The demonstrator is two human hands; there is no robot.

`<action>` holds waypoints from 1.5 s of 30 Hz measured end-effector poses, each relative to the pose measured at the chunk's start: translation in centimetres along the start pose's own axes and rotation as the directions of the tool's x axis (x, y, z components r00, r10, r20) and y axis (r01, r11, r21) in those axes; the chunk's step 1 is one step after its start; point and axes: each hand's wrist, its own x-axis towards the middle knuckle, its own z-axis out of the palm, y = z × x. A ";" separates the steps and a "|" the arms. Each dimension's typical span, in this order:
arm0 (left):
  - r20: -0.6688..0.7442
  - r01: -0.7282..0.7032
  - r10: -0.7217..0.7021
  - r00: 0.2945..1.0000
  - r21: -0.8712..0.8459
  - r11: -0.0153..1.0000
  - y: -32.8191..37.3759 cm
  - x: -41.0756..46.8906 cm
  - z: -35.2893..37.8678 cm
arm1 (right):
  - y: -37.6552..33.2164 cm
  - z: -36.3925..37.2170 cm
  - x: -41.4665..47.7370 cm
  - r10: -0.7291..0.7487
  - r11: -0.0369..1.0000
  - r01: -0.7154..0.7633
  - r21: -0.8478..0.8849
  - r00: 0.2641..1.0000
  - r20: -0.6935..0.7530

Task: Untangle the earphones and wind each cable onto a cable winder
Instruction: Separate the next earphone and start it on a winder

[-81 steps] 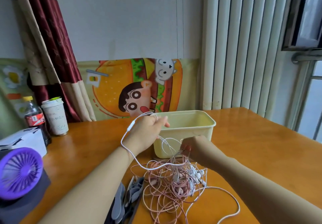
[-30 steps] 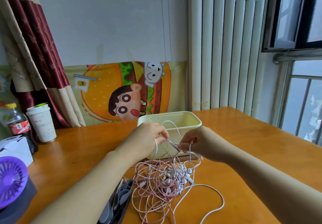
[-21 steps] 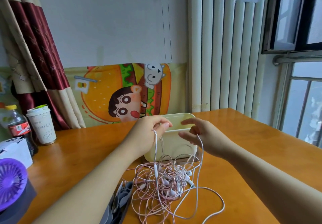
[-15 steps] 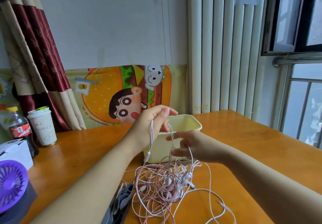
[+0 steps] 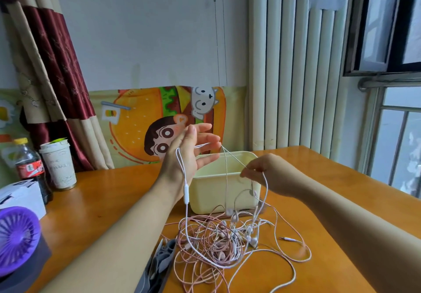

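Note:
A tangle of pink and white earphones (image 5: 218, 240) lies on the wooden table (image 5: 109, 192) in front of a pale yellow bin (image 5: 218, 179). My left hand (image 5: 189, 151) is raised above the bin with its fingers straight and spread. A white earphone cable (image 5: 182, 167) is draped over it and hangs down along my wrist, with its inline remote (image 5: 186, 193) below. My right hand (image 5: 264, 169) pinches the same cable to the right of the bin, so a taut stretch runs between my hands. Several grey cable winders (image 5: 159, 263) lie left of the tangle.
At the left stand a cola bottle (image 5: 28, 167), a paper cup (image 5: 58, 163), a white box (image 5: 21, 198) and a purple fan (image 5: 16, 238). A cartoon poster (image 5: 141, 119) leans on the wall behind. A loose plug end (image 5: 288, 238) lies right of the tangle.
My left hand has risen and spread its fingers, and the white cable now hangs over it. My right hand has moved right, drawing the cable taut out of the tangle.

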 end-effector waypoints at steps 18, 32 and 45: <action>0.087 0.027 -0.051 0.995 0.263 0.964 -0.3 -0.3 0.6 | 0.8 0.3 0.0 0.102 0.992 -0.094 -0.090 0.990 0.096; 0.101 -0.033 -0.016 0.995 0.470 0.882 -0.7 0.1 0.1 | 1.0 -0.4 -0.4 0.236 0.947 -0.290 0.140 0.921 0.311; 0.115 -0.062 -0.019 0.993 0.660 0.749 -1.6 0.5 -0.5 | 0.5 -0.6 -0.8 0.091 0.996 -0.088 -0.023 0.969 0.229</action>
